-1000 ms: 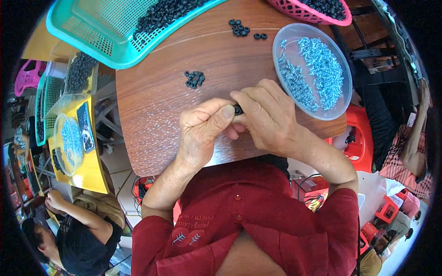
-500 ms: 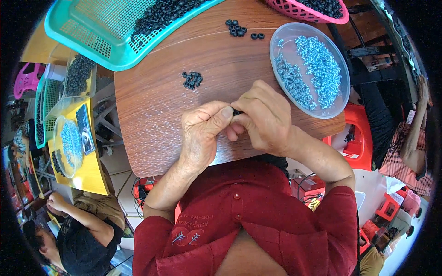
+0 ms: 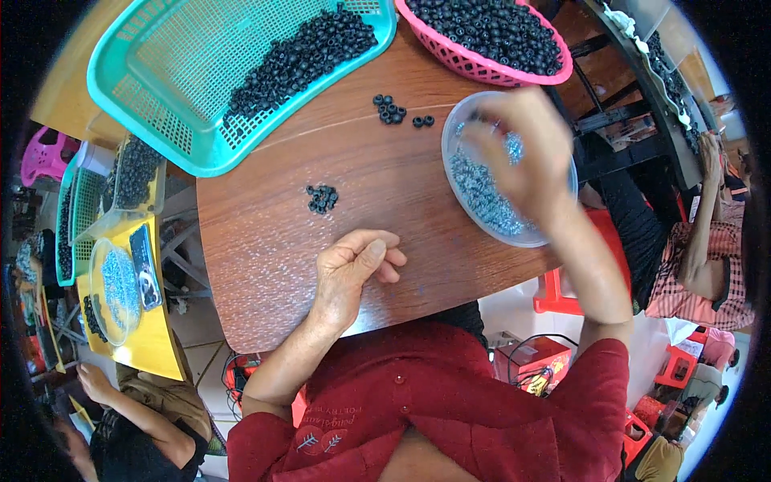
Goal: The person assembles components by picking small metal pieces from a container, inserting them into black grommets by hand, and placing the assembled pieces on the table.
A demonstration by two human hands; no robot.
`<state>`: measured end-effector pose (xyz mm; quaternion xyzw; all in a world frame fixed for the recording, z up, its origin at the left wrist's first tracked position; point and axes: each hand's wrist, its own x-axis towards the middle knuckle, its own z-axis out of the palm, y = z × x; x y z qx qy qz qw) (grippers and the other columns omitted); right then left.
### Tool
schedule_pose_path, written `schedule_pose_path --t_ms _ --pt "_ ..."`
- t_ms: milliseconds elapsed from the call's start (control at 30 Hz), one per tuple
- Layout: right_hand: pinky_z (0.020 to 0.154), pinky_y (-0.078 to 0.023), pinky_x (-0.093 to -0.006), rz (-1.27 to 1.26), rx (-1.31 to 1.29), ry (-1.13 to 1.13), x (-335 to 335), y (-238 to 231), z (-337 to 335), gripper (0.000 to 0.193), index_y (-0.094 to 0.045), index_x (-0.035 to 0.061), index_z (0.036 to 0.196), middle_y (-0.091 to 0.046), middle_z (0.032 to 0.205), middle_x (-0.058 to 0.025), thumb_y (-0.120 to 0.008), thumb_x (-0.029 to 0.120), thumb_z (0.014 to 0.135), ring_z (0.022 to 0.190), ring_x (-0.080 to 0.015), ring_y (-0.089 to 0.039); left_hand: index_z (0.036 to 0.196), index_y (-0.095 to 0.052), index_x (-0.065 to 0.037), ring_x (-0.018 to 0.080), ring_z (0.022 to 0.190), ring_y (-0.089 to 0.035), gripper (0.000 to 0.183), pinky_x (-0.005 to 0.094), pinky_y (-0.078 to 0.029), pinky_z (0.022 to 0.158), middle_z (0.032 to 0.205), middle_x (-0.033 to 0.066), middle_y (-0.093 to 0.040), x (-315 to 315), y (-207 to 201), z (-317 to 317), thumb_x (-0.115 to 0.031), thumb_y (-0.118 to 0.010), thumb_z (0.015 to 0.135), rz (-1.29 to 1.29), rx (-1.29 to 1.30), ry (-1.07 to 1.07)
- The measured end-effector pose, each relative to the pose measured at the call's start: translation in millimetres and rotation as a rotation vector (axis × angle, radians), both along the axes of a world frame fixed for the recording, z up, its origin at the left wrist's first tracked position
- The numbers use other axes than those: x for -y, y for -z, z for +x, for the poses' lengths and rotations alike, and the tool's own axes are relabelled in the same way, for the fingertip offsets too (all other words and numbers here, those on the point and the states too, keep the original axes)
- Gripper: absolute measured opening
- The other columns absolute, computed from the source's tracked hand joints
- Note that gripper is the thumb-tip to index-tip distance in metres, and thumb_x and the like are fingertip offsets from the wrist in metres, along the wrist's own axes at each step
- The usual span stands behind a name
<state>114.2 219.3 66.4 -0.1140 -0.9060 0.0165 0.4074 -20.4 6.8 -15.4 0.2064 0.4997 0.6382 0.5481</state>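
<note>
My left hand (image 3: pixel 353 271) is closed above the near part of the brown table (image 3: pixel 265 273), its thumb pressed to the curled index finger. Whatever may lie in that pinch is hidden. Blurred by motion, my right hand (image 3: pixel 530 157) is over a round clear plastic dish (image 3: pixel 450 173) and covers part of it. Small shiny light-blue pieces (image 3: pixel 482 189) fill the dish. A little pile of small black ring-like pieces (image 3: pixel 322 199) lies beyond my left hand. Farther off sit a cluster of rounded black pieces (image 3: pixel 389 110) and a pair of them (image 3: pixel 423 121).
At the far left stands a teal mesh basket (image 3: pixel 181 120) with many black pieces. A pink basket (image 3: pixel 490 74) of black pieces stands behind the dish. Co-workers sit at both sides; a yellow table (image 3: pixel 157 345) is left, a red stool (image 3: pixel 554 293) right.
My hands have parted. The right one has left the small black piece both were handling and moved right and away, over the dish. The view has shifted, showing more of the baskets.
</note>
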Motion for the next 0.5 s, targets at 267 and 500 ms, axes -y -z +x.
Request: schedule_pose_path --t_ms 267,500 --pt "0.08 -0.049 -0.04 -0.306 0.021 0.583 -177.0 -27.3 3.9 0.034 -0.068 0.0021 0.096 -0.067 0.088 -0.0204 -0.068 0.021 0.068 0.088 -0.0351 -0.064 0.1 -0.062 0.005 0.0138 0.06 -0.058 0.023 0.0231 -0.048 0.058 0.082 0.0144 -0.066 -4.0 5.0 -0.9 -0.015 -0.058 0.09 -0.04 0.022 0.004" --pt "0.081 -0.049 -0.0353 -0.025 0.091 0.669 -184.8 -31.1 -1.9 0.038 -0.063 0.0021 0.11 -0.067 0.096 -0.0148 -0.067 0.017 0.075 0.089 -0.0279 -0.065 0.1 -0.062 0.005 0.0132 0.06 -0.058 0.022 0.023 -0.048 0.058 0.083 0.0137 -0.066 -2.7 2.7 -1.2 -0.014 -0.058 0.09 -0.052 0.015 -0.001"
